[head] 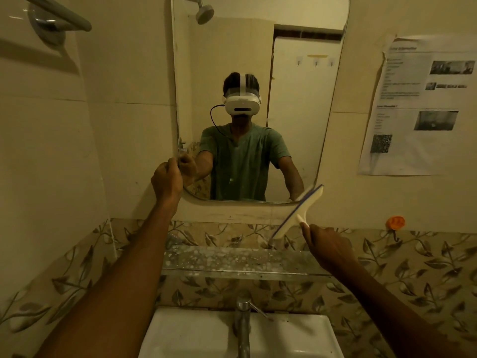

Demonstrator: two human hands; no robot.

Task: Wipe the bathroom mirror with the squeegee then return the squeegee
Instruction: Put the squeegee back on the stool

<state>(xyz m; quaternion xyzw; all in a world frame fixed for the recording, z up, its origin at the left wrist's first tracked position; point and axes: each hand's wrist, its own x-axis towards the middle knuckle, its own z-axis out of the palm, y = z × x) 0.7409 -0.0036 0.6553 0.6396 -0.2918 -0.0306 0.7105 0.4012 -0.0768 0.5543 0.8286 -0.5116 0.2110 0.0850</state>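
The bathroom mirror (296,104) hangs on the wall ahead and reflects a person in a green shirt with a headset. My right hand (327,246) grips the handle of a cream squeegee (299,213) with a dark blade. The squeegee is tilted, and its upper end overlaps the mirror's lower right corner. My left hand (166,180) is raised to the mirror's lower left edge with the fingers curled closed. Whether it holds anything, I cannot tell.
A spotted glass shelf (232,262) runs below the mirror. Under it are a chrome tap (243,324) and a white basin (185,334). An orange hook (395,223) sticks to the wall at right, below a printed paper sheet (418,107). A towel rail (59,19) is top left.
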